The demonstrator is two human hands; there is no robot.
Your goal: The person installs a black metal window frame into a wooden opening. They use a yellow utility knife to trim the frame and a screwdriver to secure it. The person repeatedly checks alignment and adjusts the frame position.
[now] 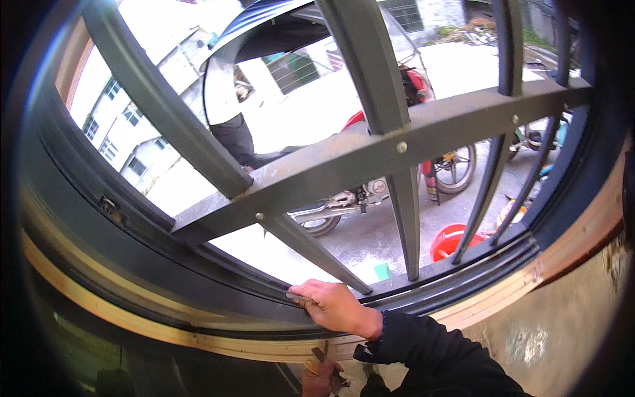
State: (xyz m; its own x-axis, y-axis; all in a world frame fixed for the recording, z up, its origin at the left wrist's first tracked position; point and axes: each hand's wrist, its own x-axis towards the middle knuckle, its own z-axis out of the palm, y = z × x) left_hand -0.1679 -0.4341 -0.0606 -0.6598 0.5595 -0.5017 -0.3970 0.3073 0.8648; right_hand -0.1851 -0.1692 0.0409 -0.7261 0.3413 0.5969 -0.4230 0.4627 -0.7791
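Note:
My right hand (336, 308), in a dark sleeve, reaches to the lower track of a dark window frame (218, 288). Its fingers are closed around a small, thin grey piece (301, 298) that points left along the track; its kind is unclear. Lower down, below the light wooden trim (218, 342), my left hand (317, 382) is wrapped round a narrow dark metal tool (321, 354) with a yellowish part beside it. Most of that tool is hidden by the hand, and the picture edge cuts the hand off.
Dark metal bars and a crossbar (357, 155) span the opening just beyond my right hand. Outside stand a red motorcycle (367, 192) with a canopy and a red plastic container (453, 242). A worn plaster wall (529, 341) lies at the lower right.

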